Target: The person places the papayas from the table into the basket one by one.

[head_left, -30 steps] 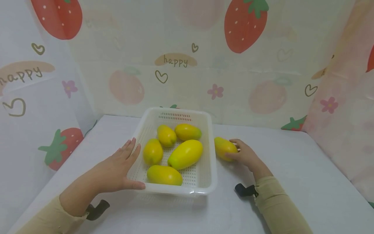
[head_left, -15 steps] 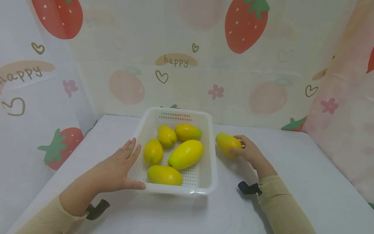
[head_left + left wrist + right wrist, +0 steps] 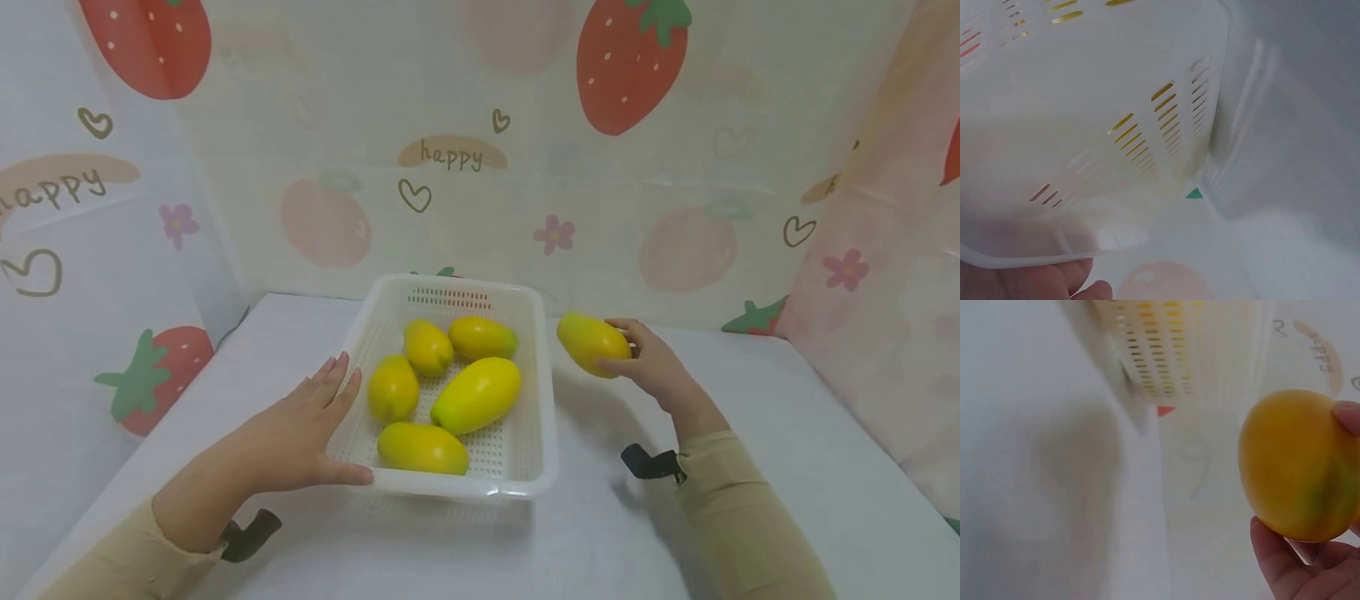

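Observation:
My right hand [image 3: 655, 367] grips a yellow papaya [image 3: 588, 342] with a greenish tip, thumb on the near side and fingers round its far end. Held above the table, the fruit is just right of the white basket [image 3: 547, 417]; in the right wrist view the papaya [image 3: 1294, 465] sits between thumb and fingers. Several more papayas, among them a large one [image 3: 477, 396], lie inside the basket. My left hand [image 3: 292, 433] rests along the basket's left side, fingers extended and thumb on the near rim. From the left wrist, fingertips [image 3: 1075, 275] show at the rim's edge.
A white cloth covers the table [image 3: 757, 408]. Behind it hangs a printed curtain [image 3: 600, 183] with strawberries and hearts, and similar cloth closes off both sides. Dark wrist mounts stick out near both sleeves.
My right hand has raised the papaya off the table and moved it slightly right and away, with a shadow now below. The left hand and the basket have stayed in place.

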Tool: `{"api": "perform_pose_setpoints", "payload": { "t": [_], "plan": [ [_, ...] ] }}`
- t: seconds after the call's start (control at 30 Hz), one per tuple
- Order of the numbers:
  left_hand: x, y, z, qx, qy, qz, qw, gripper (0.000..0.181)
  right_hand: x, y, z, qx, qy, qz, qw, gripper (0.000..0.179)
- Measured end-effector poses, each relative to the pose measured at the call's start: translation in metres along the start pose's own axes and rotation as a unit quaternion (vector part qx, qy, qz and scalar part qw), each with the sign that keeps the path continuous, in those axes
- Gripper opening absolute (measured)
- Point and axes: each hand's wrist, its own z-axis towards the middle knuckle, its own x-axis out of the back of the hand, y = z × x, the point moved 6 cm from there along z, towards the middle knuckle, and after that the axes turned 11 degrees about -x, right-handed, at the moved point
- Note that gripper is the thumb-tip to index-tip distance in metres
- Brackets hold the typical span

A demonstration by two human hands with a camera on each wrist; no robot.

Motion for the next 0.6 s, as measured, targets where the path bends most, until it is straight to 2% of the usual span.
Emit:
{"api": "perform_pose_setpoints", "payload": {
  "t": [0.33, 0.6],
  "plan": [
    [0.002, 0.001, -0.001, -0.003, 0.000, 0.005, 1.0000, 0.124, 0.005, -0.030, -0.007, 0.040, -0.006, -0.008, 0.9992, 0.071],
    [0.003, 0.003, -0.002, -0.003, 0.000, 0.005, 1.0000, 0.123, 0.000, -0.061, -0.014, 0.080, -0.026, -0.006, 0.9965, 0.068]
  ]
}}
